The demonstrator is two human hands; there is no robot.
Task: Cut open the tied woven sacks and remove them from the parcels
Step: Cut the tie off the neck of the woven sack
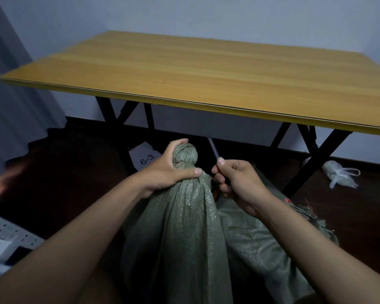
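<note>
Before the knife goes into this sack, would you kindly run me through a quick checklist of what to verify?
1. Left hand grips the neck below the tied knot: ok.
2. Right hand holds the cutter: ok.
3. Blade points away from the body: ok.
4. Blade extended: cannot tell.
5. Left thumb clear of the cutting line: not ok, it lies close to the right hand.
6. Green woven sack pulled upright: ok.

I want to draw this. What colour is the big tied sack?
Dull grey-green: the tied woven sack, gripped at its neck by the left hand, seen from the head view.
</note>
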